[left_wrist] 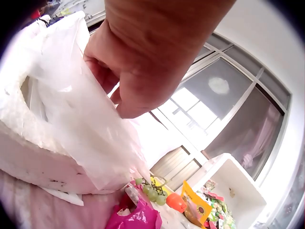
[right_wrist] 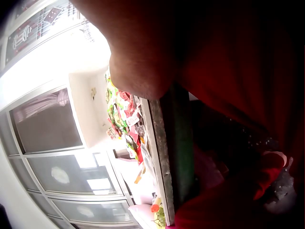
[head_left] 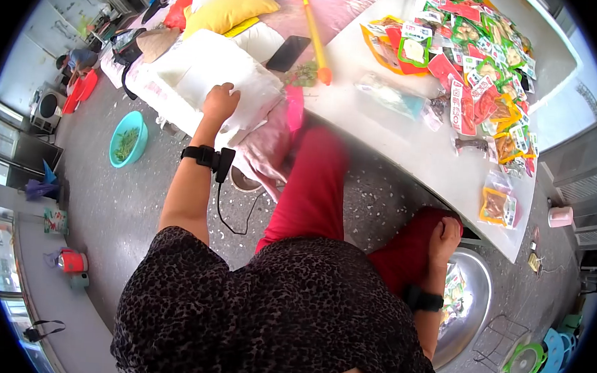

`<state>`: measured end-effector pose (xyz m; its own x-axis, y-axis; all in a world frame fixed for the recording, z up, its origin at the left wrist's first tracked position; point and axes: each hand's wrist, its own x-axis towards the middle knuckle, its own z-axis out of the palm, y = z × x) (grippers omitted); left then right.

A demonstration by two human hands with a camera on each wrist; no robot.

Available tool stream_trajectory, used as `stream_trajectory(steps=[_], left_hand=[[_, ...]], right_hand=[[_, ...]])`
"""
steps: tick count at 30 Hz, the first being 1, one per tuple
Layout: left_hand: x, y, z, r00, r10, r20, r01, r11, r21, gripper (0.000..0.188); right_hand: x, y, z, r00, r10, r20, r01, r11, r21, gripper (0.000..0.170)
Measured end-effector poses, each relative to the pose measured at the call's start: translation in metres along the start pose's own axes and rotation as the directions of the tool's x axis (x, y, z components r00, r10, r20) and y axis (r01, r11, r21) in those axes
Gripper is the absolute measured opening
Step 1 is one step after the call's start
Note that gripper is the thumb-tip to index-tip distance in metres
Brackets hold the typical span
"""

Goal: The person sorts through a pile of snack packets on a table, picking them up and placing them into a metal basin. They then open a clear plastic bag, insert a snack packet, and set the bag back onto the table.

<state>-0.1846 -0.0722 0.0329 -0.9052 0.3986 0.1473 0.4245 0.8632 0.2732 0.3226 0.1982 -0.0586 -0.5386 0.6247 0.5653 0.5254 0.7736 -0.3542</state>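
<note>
My left hand (head_left: 220,103) is over a white foam box (left_wrist: 47,164) on the pink-covered bed. In the left wrist view its thumb and fingers pinch the edge of a thin, translucent plastic bag (left_wrist: 90,119) that drapes over the box's side. The inside of the box is mostly hidden by the plastic. My right hand (head_left: 444,242) rests on my right knee, beside the table edge, holding nothing; its fingers hang loosely curled. In the right wrist view that hand is dark and mostly cut off.
A white table (head_left: 411,135) carries many colourful snack packets (head_left: 483,68), a phone (head_left: 288,53), grapes (head_left: 304,74) and a long yellow stick (head_left: 314,37). Below it stands a metal basin (head_left: 473,300) holding packets. A teal basin (head_left: 129,140) with greens sits on the floor. Another person (head_left: 80,60) crouches far left.
</note>
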Motion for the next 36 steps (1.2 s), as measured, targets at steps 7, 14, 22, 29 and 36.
stream_trajectory(steps=[7, 14, 22, 29, 36], left_hand=[[0.005, -0.009, 0.005, 0.996, 0.086, -0.030, -0.086, 0.996, 0.021, 0.024], [-0.025, 0.036, -0.037, 0.992, 0.084, -0.098, -0.119, 0.888, -0.444, 0.015], [-0.097, 0.135, -0.042, 0.739, 0.628, 0.244, 0.112, 0.243, -0.964, 0.005], [-0.167, 0.231, -0.039, 0.215, 0.953, 0.214, 0.835, -0.065, -0.547, 0.016], [-0.162, 0.246, -0.037, 0.213, 0.929, 0.304, 0.860, -0.030, -0.510, 0.025]], right_hand=[[0.000, -0.001, -0.002, 1.000, 0.018, 0.006, -0.018, 1.000, 0.001, 0.011], [-0.001, -0.001, -0.003, 1.000, 0.022, 0.008, -0.022, 0.999, 0.031, 0.012], [0.011, -0.025, -0.011, 0.962, 0.253, 0.105, -0.274, 0.884, 0.379, 0.012], [0.029, -0.068, -0.020, 0.726, 0.208, 0.656, -0.637, -0.154, 0.755, 0.040], [0.040, -0.073, -0.029, 0.772, -0.024, 0.635, -0.548, -0.530, 0.647, 0.033]])
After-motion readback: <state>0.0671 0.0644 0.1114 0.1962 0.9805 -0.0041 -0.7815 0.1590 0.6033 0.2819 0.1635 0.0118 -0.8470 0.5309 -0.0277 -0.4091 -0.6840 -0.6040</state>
